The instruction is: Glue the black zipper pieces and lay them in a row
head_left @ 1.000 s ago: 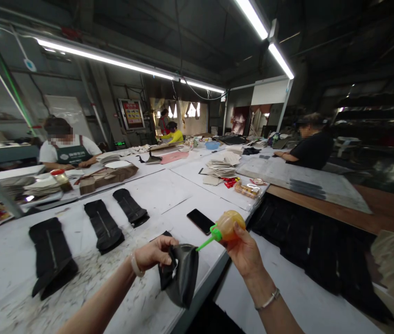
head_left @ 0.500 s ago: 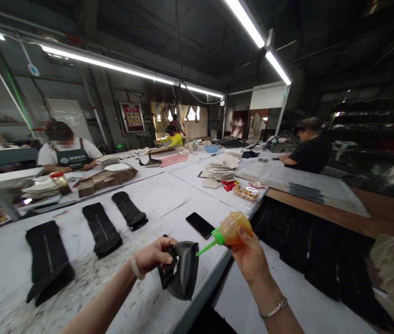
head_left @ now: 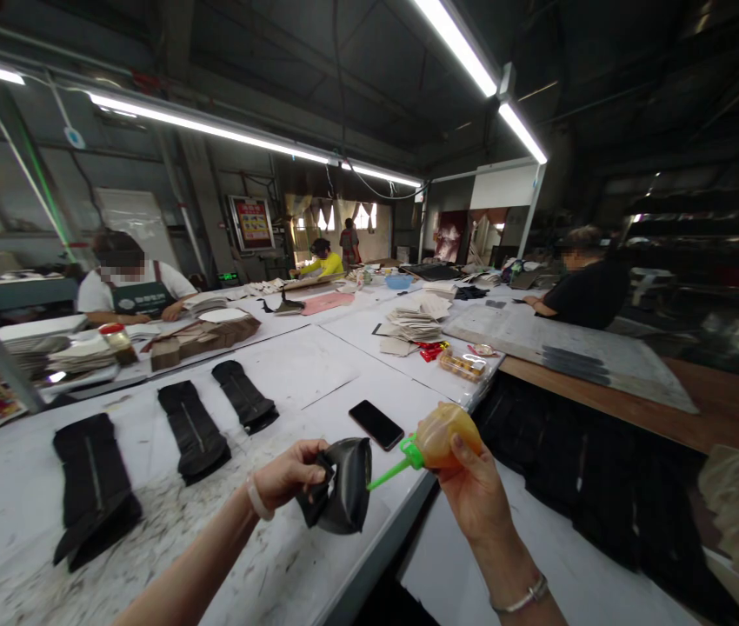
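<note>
Pinched in my left hand (head_left: 296,476) is a black leather-like piece (head_left: 349,489), folded into a curve and held above the white table (head_left: 317,382). My right hand (head_left: 474,487) is wrapped round a squeeze bottle (head_left: 449,433) of amber liquid, tipped to the left. Its long green nozzle (head_left: 390,474) points down at the right edge of the black piece; the tip is at that edge or very close to it. A black phone (head_left: 376,423) lies on the table just beyond both hands.
Black zippered pieces (head_left: 96,487) lie in a row on the left. More black pieces (head_left: 578,469) hang or lie along the right. Beyond are paper stacks (head_left: 414,320), a clear food box (head_left: 464,365) and a pile of brown pieces (head_left: 206,335). Co-workers (head_left: 582,278) sit around the table.
The black piece has turned and risen slightly in my left hand. The bottle has shifted a little right and down, its nozzle tip staying by the piece's edge. A distant person has moved right.
</note>
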The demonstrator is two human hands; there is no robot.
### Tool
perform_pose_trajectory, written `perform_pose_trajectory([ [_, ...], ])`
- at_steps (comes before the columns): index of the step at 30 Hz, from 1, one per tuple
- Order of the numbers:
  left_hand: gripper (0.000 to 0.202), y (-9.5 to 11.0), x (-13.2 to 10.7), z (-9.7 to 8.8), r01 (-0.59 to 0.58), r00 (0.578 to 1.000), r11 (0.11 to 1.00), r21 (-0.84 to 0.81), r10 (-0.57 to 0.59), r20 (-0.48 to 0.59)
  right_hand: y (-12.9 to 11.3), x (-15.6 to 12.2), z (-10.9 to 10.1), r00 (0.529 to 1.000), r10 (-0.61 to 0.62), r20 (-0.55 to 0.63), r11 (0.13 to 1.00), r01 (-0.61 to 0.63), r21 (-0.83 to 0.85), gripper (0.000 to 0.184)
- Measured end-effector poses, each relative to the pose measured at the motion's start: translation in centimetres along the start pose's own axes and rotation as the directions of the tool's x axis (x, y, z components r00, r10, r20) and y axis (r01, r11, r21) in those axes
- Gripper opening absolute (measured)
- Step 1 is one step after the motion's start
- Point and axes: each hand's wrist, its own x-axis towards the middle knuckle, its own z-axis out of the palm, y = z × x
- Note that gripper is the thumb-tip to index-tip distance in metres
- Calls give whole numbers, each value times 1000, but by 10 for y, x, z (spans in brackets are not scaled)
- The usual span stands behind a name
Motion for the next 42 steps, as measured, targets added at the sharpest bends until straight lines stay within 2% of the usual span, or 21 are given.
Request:
perform_pose_trajectory([
  [11, 43, 4, 5, 11, -2, 1000, 1000, -26, 2, -12, -3, -8, -3, 1000, -4, -15, 1000, 5, 10, 49],
  [15, 43, 15, 5, 21, -2, 997, 1000, -6, 2, -82, 1, -12, -5, 998, 70, -4, 996, -70, 57, 49],
  [19, 38, 39, -2, 34, 25, 975, 1000, 0, -25, -220, 0, -12, -7, 986, 165, 15, 976, -166, 143, 46],
  [24, 41, 56, -15, 45, 83, 934, 996, -44, -93, -345, -6, 1, -6, 997, 35, -63, 980, -22, 195, 36],
  [29, 43, 48, -16, 47, 71, 920, 991, -113, -109, -377, -4, 17, -4, 986, -81, -146, 973, 110, 203, 33],
  [35, 50, 40, -8, 49, 52, 907, 989, -136, -104, -409, 3, 25, -4, 969, -193, -152, 969, 213, 127, 34],
  [42, 51, 38, -5, 51, 51, 895, 989, -136, -105, -434, 8, 25, -1, 952, -238, -192, 963, 257, 78, 41],
])
